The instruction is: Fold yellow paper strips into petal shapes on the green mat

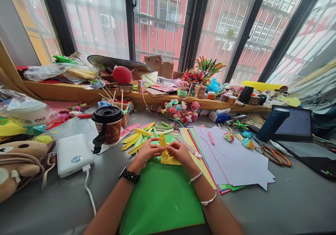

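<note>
The left hand (146, 153) and right hand (180, 152) meet above a green paper sheet (160, 200) on the grey worktop (288, 207). Each grip is pinched shut on a folded yellow paper piece (165, 156) held between them. The piece seems to stand partly upright, though its folds are too small to read, and loose paper strips (136, 139) lie just beyond it.

Home craft corner at a barred window (160, 18).
The grey tabletop (288, 207) is crowded with hobby stuff: coloured paper sheets (231, 158), cut strips (136, 137), a yellow fold (165, 154), scissors (275, 155) and paper flowers (178, 111) along the far edge. The sill (65, 90) behind is piled with scraps. A coffee cup (108, 125), power bank (72, 154) and plush toy (18, 161) near the left edge and a laptop (296, 125) at the right suggest a private room.
</note>
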`<state>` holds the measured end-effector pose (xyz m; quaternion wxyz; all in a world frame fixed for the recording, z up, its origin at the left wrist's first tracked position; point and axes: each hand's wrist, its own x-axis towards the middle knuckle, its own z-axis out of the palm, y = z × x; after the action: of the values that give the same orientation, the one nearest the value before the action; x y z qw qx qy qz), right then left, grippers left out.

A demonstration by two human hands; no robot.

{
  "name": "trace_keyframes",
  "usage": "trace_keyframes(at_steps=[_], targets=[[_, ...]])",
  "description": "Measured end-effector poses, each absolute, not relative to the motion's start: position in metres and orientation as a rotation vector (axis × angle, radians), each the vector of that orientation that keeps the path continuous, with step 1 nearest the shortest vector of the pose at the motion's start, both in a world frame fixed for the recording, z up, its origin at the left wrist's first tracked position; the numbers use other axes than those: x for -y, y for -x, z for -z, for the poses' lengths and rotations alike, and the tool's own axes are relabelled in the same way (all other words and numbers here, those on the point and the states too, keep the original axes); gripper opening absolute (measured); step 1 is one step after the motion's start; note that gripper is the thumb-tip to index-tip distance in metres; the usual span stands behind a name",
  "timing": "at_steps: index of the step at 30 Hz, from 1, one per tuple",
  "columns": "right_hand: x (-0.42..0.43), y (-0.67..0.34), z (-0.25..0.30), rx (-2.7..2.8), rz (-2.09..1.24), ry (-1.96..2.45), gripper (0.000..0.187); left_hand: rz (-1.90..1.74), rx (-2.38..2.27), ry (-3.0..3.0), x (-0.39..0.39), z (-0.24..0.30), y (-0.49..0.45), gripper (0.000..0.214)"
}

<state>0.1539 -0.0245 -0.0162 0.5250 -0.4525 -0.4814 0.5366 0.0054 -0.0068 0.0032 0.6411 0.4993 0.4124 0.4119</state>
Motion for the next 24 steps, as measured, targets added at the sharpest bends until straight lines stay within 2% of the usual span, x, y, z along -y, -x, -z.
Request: trace_keyframes(at_steps=[17, 24], targets=[[0.0229, -0.1509, 0.0173, 1.142, -1.26, 1.149, 0.039, -0.984, -0.949, -1.161, 0.0051, -0.0019, -0.0063, 0.054], [0.0263, -0.1545, 0.0131, 1.232, -1.476, 1.084, 0.04, -1.074, -0.94, -1.044, -0.0001, 0.0004, -0.0033, 0.051]])
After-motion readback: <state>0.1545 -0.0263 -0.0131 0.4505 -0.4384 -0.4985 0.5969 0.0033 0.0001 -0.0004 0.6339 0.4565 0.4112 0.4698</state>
